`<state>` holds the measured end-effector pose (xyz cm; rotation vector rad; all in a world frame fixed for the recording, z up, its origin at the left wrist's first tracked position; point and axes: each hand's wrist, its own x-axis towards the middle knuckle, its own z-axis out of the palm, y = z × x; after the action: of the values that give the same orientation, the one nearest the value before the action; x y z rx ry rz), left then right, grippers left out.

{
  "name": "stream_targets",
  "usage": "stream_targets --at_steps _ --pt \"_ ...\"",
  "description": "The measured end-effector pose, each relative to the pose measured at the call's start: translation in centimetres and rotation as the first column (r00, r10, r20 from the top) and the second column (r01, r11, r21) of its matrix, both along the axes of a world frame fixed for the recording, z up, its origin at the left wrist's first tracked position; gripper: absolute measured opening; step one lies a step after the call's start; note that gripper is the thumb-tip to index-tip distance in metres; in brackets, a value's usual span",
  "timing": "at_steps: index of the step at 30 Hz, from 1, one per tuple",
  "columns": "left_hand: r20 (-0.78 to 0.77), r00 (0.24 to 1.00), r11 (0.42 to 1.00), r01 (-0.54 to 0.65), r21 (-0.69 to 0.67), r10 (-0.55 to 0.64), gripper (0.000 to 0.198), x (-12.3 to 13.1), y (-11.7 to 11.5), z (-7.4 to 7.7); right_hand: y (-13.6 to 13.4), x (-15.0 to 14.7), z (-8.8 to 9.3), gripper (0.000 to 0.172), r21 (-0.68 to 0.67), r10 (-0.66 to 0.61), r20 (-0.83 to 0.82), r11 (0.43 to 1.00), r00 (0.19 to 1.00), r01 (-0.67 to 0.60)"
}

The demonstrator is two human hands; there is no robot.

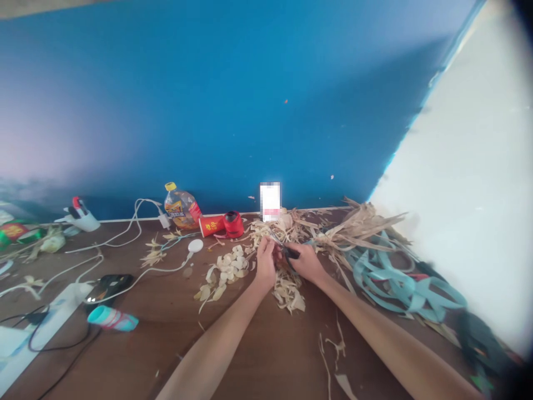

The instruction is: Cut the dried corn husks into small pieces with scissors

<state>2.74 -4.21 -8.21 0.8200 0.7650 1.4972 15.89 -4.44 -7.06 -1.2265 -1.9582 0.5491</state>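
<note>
Both my hands meet over a brown table [175, 339], near the blue wall. My left hand [265, 261] is closed, pinching a small piece of dried husk. My right hand [303, 260] is closed on dark-handled scissors [287, 251] whose blades point toward the left hand. Cut husk pieces [288, 293] lie heaped just below the hands, and another heap of rounded husk pieces [227, 269] lies to the left. Long dried husks [353, 225] are piled behind and to the right.
Teal ribbon strips [400, 280] sprawl at the right. A bottle [181, 206], red cup [211, 225] and red tape roll [234, 224] stand by the wall. White cables, a power strip [54, 311], a glue gun [81, 218] and a teal tube [112, 319] lie at left.
</note>
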Motion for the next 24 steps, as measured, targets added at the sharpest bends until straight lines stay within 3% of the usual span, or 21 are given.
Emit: stream_targets --at_steps 11,24 --pt "-0.001 1.0 1.0 0.014 0.026 -0.014 0.027 -0.01 -0.03 0.19 -0.07 -0.04 0.25 0.012 0.036 0.01 0.026 0.999 1.0 -0.01" --pt "-0.02 1.0 1.0 -0.001 0.008 0.001 0.031 0.1 -0.12 0.4 0.12 0.05 0.02 0.013 0.045 0.023 0.018 0.999 1.0 -0.024"
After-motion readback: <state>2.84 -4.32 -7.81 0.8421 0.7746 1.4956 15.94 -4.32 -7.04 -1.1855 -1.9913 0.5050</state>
